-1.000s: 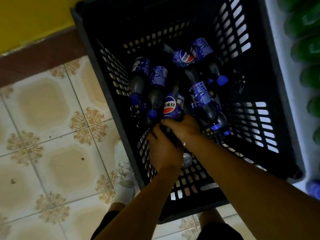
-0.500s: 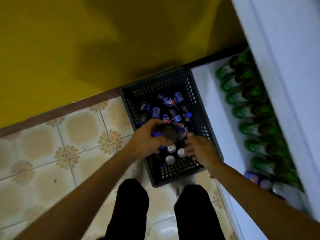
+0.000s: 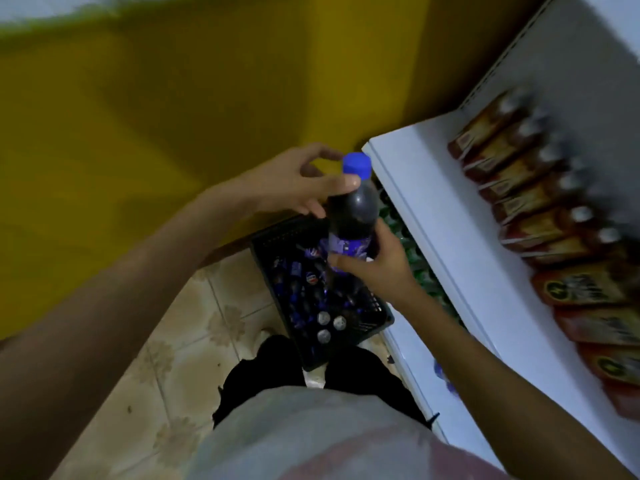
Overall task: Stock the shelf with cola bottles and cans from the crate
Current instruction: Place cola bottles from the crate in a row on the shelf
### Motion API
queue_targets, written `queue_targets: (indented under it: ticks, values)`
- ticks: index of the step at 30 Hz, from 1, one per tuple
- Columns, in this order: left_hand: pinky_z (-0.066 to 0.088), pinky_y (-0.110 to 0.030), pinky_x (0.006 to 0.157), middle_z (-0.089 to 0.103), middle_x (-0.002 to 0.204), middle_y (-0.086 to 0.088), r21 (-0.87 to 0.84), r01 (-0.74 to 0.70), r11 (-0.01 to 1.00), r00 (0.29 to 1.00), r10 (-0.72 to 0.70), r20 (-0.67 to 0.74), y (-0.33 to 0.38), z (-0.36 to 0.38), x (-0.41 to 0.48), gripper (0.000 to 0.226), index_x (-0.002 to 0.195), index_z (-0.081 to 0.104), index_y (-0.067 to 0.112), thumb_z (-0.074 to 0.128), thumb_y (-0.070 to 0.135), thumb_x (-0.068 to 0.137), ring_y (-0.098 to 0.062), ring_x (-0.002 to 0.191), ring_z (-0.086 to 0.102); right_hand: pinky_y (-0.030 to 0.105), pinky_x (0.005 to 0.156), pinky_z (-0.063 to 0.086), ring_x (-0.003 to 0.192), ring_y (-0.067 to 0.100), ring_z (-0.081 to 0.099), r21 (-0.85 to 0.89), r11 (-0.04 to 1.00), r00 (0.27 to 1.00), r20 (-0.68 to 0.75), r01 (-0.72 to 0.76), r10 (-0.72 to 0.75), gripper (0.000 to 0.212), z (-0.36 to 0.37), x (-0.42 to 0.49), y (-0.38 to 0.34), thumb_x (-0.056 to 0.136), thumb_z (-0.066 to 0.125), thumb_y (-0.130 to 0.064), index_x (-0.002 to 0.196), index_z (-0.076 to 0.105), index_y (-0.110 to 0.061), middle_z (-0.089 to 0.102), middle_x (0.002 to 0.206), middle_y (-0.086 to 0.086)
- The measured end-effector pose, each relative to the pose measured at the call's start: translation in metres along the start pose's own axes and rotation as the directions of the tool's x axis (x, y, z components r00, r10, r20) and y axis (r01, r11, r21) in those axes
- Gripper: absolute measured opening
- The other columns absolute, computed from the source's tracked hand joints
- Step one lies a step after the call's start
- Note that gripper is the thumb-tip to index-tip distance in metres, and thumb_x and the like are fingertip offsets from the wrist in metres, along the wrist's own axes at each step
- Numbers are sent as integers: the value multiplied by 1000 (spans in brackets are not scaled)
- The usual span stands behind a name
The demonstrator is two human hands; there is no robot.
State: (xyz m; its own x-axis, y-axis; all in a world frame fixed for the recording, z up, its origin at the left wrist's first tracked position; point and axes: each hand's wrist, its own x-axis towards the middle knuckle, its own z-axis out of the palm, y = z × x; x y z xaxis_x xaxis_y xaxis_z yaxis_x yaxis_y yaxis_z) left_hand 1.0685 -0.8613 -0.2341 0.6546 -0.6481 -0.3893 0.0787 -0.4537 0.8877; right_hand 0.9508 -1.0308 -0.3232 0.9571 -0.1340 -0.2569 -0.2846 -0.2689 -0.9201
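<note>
I hold a dark cola bottle (image 3: 352, 209) with a blue cap upright, high above the black crate (image 3: 377, 318). My left hand (image 3: 294, 183) pinches its neck just under the cap. My right hand (image 3: 375, 266) is wrapped around its blue label from below. Down on the tiled floor, the crate holds several more cola bottles (image 3: 294, 282) lying down and three cans (image 3: 323, 318) standing at its near end. The white shelf (image 3: 446, 216) runs along my right.
Brown cartons with white caps (image 3: 519, 188) line the white shelf's back. Green bottles (image 3: 412, 254) fill the lower shelf beside the crate. A yellow wall (image 3: 173, 116) is on the left. My legs stand at the crate's near end.
I have stood up from the crate, so the view has risen. The bottle has come out of the crate and up to shelf height, and my right hand has taken hold of its label.
</note>
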Motion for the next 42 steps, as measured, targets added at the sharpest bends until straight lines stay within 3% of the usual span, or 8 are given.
queue_targets:
  ticks: [5,9,15,22,30,34,38,42]
  values:
    - [52,-22,81,59,121,9,-182,-139,973,990,134,-41,2,4,-15,82,118,46,43,63,85,51,-1,99,65,24,75,54,83,11,69,408,913,997,-61,-8,36,53,-14,-19,-64,63,75,-4,113,59,-5,72,95,4]
    - [48,-40,97,63,124,4,-341,-132,931,974,186,132,2,26,-20,57,128,49,32,49,65,81,-14,114,61,32,82,54,91,21,68,474,877,996,-78,74,-42,54,-40,-38,-103,57,74,-17,109,62,-7,72,98,6]
    - [49,-45,98,61,128,-13,-639,160,752,854,219,472,36,70,-20,96,126,60,22,68,80,50,-31,118,58,47,95,50,100,30,65,551,806,971,-35,218,-238,59,-92,-62,-152,52,78,-21,110,67,-13,69,107,14]
    - [54,-40,87,57,133,-6,-709,-267,652,914,404,27,102,117,-5,108,134,44,26,75,77,43,-24,118,59,27,79,55,95,14,70,169,920,810,-547,354,-211,64,-151,-96,-194,61,86,-24,118,58,-14,72,104,0]
    - [45,-22,100,44,136,18,-85,-715,694,692,686,-224,187,200,35,90,134,32,42,85,38,61,-1,128,43,26,82,57,95,2,66,-130,942,563,-773,311,-293,70,-240,-107,-209,63,87,-35,122,53,-22,66,110,-9]
    - [54,-19,79,58,114,10,-147,-700,699,714,680,-166,241,234,66,71,125,38,31,80,11,71,4,102,59,36,83,58,99,9,66,-237,946,636,-701,220,-324,81,-302,-123,-204,56,86,-49,123,50,-20,65,113,-6]
    - [55,-22,71,63,102,1,-390,-606,693,731,679,73,274,256,85,59,118,46,25,76,7,70,-3,86,65,24,80,56,101,7,63,-308,941,796,-531,139,-292,81,-354,-158,-189,69,83,-29,136,37,-25,59,118,-6]
    - [56,-34,76,62,108,-10,-461,-550,696,697,687,205,299,287,114,71,127,44,18,74,19,63,-19,92,64,29,84,56,103,11,63,-295,943,763,-571,153,-302,72,-385,-164,-173,72,81,-28,131,40,-29,61,118,-6]
